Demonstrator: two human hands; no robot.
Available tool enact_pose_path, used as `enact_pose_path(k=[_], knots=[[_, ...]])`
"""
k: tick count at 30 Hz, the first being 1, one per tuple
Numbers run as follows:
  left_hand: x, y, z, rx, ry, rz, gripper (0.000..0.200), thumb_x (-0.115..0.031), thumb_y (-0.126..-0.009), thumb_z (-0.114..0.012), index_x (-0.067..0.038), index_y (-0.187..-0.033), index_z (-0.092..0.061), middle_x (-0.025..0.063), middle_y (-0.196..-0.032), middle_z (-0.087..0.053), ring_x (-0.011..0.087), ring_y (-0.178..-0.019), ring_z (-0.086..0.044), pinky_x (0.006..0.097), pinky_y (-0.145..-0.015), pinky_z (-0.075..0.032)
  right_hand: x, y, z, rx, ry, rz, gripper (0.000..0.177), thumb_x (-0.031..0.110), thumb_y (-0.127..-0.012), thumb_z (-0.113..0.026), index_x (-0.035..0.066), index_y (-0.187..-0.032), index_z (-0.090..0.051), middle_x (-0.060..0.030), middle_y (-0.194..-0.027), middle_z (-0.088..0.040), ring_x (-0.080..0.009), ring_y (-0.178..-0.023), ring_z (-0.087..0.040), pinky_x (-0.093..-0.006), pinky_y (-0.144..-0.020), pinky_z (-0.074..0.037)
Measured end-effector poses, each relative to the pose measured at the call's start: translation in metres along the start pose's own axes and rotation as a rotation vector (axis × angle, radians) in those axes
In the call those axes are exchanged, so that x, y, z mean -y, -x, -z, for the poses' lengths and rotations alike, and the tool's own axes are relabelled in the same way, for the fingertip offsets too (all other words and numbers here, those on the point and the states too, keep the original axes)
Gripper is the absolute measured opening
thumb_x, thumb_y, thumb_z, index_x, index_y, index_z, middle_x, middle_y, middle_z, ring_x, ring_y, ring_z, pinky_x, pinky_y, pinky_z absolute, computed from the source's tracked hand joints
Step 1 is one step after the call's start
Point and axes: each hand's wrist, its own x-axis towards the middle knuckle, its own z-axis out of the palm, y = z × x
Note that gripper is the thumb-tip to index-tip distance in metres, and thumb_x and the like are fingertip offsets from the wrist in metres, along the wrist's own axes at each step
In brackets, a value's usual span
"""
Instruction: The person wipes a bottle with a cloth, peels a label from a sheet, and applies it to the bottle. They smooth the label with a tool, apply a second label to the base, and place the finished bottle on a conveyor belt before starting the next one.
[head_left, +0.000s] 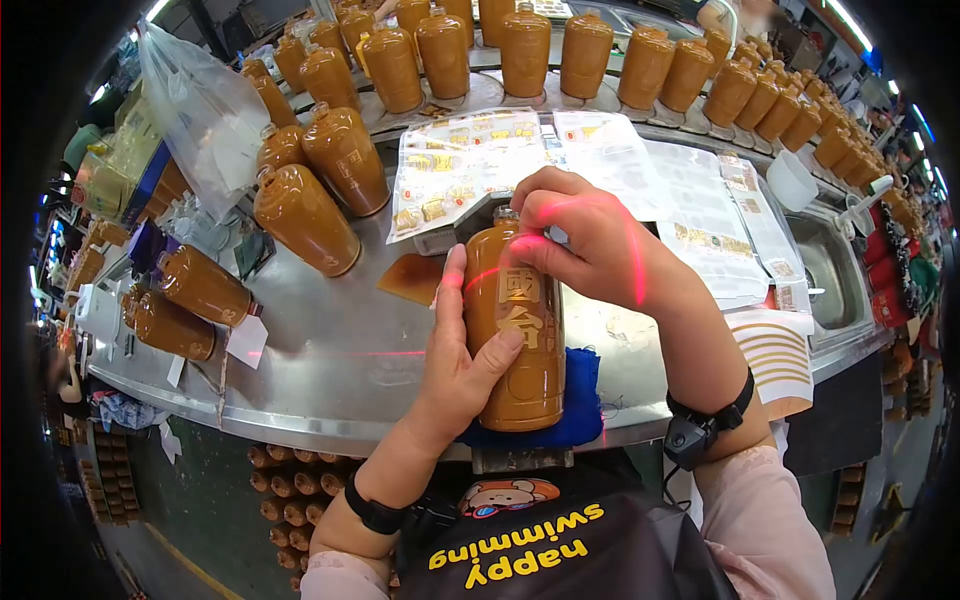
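Note:
A brown ceramic bottle (520, 330) with gold characters on its front lies on a blue cloth (582, 400) at the near edge of the steel table (330, 370). My left hand (460, 360) grips the bottle's body from the left, thumb across the front. My right hand (590, 240) is closed around the bottle's neck and upper shoulder. A red laser line crosses the bottle and my right hand.
Many identical brown bottles (345, 160) stand and lie across the left and back of the table. Sheets of gold labels (460, 165) lie behind the held bottle. A clear plastic bag (200, 110) sits far left, a sink (830, 270) at right.

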Motion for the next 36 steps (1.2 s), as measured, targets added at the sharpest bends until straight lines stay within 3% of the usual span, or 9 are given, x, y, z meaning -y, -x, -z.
enact_pose_path(k=[8, 14, 30, 33, 36], knots=[[0.002, 0.001, 0.001, 0.012, -0.067, -0.015, 0.093, -0.022, -0.091, -0.067, 0.002, -0.154, -0.003, 0.0170, -0.146, -0.035, 0.0229, -0.132, -0.041, 0.0369, -0.110, -0.035, 0.000, 0.001, -0.003, 0.008, -0.010, -0.042, 0.019, 0.014, -0.086, -0.071, 0.000, -0.084, -0.058, -0.0151, -0.104, -0.060, -0.0313, -0.095, -0.061, -0.0374, -0.083, -0.050], [-0.006, -0.001, -0.003, -0.004, 0.133, 0.052, 0.089, -0.018, -0.093, -0.063, 0.000, -0.154, -0.002, 0.0171, -0.145, -0.036, 0.0227, -0.131, -0.043, 0.0368, -0.109, -0.037, 0.000, 0.001, -0.003, 0.010, -0.014, -0.049, 0.019, 0.014, -0.085, -0.071, 0.000, -0.084, -0.058, -0.0152, -0.104, -0.061, -0.0309, -0.094, -0.061, -0.0372, -0.082, -0.051], [-0.005, 0.000, -0.003, 0.022, 0.054, 0.000, 0.085, -0.016, -0.096, -0.059, -0.001, -0.155, 0.000, 0.0171, -0.146, -0.036, 0.0224, -0.131, -0.043, 0.0359, -0.109, -0.037, 0.001, 0.002, -0.004, -0.016, 0.004, -0.021, 0.019, 0.014, -0.087, -0.070, -0.001, -0.085, -0.059, -0.0147, -0.102, -0.061, -0.0311, -0.093, -0.061, -0.0370, -0.081, -0.050], [-0.004, 0.001, -0.003, 0.022, 0.119, 0.014, 0.085, -0.019, -0.096, -0.059, -0.001, -0.154, -0.001, 0.0175, -0.147, -0.035, 0.0228, -0.131, -0.043, 0.0357, -0.109, -0.037, -0.001, 0.007, -0.002, -0.070, -0.049, -0.124, 0.020, 0.019, -0.093, -0.064, -0.001, -0.098, -0.063, -0.0147, -0.106, -0.062, -0.0287, -0.097, -0.061, -0.0350, -0.086, -0.049], [-0.001, 0.000, 0.000, 0.024, 0.224, 0.041, 0.085, -0.022, -0.097, -0.059, 0.000, -0.154, -0.001, 0.0178, -0.148, -0.034, 0.0232, -0.132, -0.042, 0.0356, -0.109, -0.036, -0.001, 0.032, -0.004, -0.192, -0.203, -0.321, 0.036, 0.027, -0.099, -0.057, 0.000, -0.123, -0.058, -0.0137, -0.117, -0.061, -0.0240, -0.106, -0.060, -0.0336, -0.091, -0.047]])
